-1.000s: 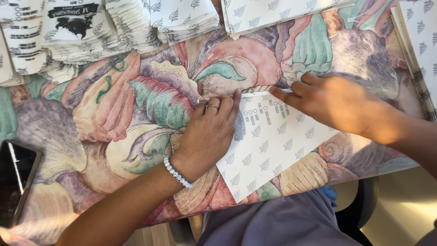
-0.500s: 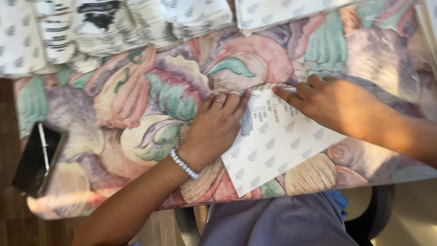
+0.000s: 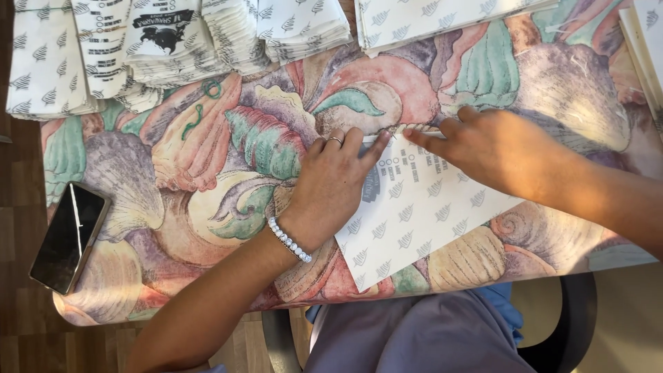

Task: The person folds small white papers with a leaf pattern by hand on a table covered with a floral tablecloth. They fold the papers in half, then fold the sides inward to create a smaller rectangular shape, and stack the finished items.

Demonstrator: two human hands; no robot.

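Observation:
A white paper bag (image 3: 421,214) with a small leaf pattern lies flat and slanted on the shell-painted table (image 3: 207,173). My left hand (image 3: 331,186), wearing a ring and a pearl bracelet, presses palm-down on the bag's left part, fingers together. My right hand (image 3: 490,148) rests on the bag's upper edge, its fingertips pinching or pressing along that top edge. Both hands touch the same bag, fingertips nearly meeting at its top.
Stacks of similar folded paper bags (image 3: 173,41) fill the far left edge; another flat pile (image 3: 442,17) lies at the far right. A dark phone (image 3: 68,238) sits at the table's near left corner. Green rubber bands (image 3: 210,88) lie near the stacks.
The view has shifted so the phone and left table edge show. Both hands stay on the bag, with the fingertips drawn a little closer along its top edge.

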